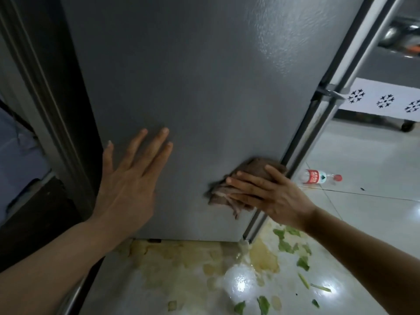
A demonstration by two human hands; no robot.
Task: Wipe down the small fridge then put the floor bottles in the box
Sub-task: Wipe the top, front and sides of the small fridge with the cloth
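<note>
The grey side panel of the small fridge [193,87] fills most of the view. My left hand [129,185] lies flat against it with straight, spread fingers, low on the left. My right hand [270,194] presses a folded brown cloth [238,189] on the panel's lower right, close to the fridge's front edge. A clear plastic bottle [319,176] with a red label and red cap lies on its side on the floor, right of the fridge.
A dark door frame [56,110] stands left of the fridge. Yellowish spill stains [186,258] and green vegetable scraps [293,246] cover the glossy tiles below. A white wheeled cabinet with snowflake cut-outs [386,101] stands at the back right.
</note>
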